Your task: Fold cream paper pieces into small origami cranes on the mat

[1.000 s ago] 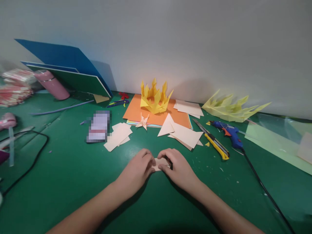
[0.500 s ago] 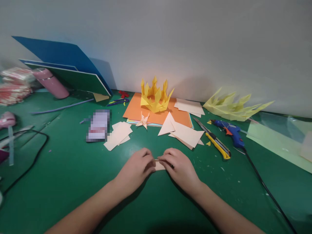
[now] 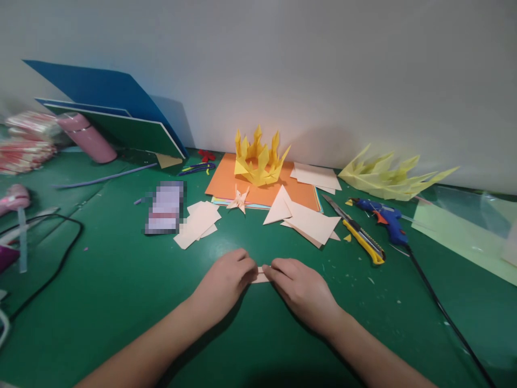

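Note:
Both my hands rest on the green table (image 3: 121,280) near its front middle. My left hand (image 3: 226,283) and my right hand (image 3: 301,288) press a small peach paper piece (image 3: 260,276) flat between their fingertips. Most of that piece is hidden under the fingers. The fingers of both hands are curled and pinched onto the paper. Beyond the hands lie peach paper triangles (image 3: 302,218), a small peach folded star (image 3: 239,199) and a stack of small peach rectangles (image 3: 197,223).
A yellow folded paper crown (image 3: 260,159) stands on orange sheets (image 3: 226,183) by the wall. A yellow utility knife (image 3: 359,234) and a blue glue gun (image 3: 388,221) with black cord lie to the right. Pale yellow spiky paper (image 3: 391,175), blue boards (image 3: 105,102), a pink bottle (image 3: 86,137).
The hands have flattened the paper piece lower onto the table and drawn their fingertips closer together over it. The view has shifted slightly.

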The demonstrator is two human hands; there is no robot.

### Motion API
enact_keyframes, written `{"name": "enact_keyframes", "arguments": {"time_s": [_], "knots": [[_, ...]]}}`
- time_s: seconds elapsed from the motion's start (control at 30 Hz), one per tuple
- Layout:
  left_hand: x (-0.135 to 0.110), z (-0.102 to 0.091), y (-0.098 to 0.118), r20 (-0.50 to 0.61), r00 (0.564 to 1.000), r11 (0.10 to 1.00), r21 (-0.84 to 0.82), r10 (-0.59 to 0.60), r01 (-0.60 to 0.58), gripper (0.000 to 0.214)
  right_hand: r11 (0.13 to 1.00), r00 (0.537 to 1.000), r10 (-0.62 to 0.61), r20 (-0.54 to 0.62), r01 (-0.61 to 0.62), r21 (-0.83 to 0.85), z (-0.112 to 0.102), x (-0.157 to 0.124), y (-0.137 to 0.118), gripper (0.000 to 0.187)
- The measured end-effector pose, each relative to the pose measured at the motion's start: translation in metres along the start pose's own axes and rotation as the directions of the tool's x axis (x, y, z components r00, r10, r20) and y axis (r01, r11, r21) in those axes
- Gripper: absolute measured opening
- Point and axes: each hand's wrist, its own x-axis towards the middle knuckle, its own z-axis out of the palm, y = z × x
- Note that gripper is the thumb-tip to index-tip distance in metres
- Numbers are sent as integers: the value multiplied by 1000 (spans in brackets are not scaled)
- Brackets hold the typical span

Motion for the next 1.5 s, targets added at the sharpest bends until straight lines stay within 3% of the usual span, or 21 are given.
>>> {"name": "enact_keyframes", "arguments": {"time_s": [0.23, 0.53, 0.8, 1.0, 1.13, 1.5], "knots": [[-4, 5, -4, -13, 999, 991, 127, 51, -49, 24, 1000, 999, -25, 48, 25, 0, -2, -2, 0, 28], [-5, 9, -6, -68, 994, 989, 127, 82, -72, 25, 992, 995, -98, -4, 98, -80, -4, -1, 1, 33], [-5, 11, -6, -71, 987, 973, 188, 146, -130, 26, 993, 994, -108, -19, 107, -44, -4, -1, 2, 35], [-6, 8, -2, 33, 974, 916, 336, 222, -220, 24, 995, 995, -95, 1, 95, -43, -6, 1, 3, 33], [-8, 7, 2, 82, 978, 892, 401, 191, -208, 25, 998, 998, -49, 47, 48, 28, -10, 1, 3, 29], [-4, 3, 0, -22, 985, 961, 223, 174, -164, 20, 972, 997, 67, 27, -72, 225, -13, -4, 9, 26]]}}
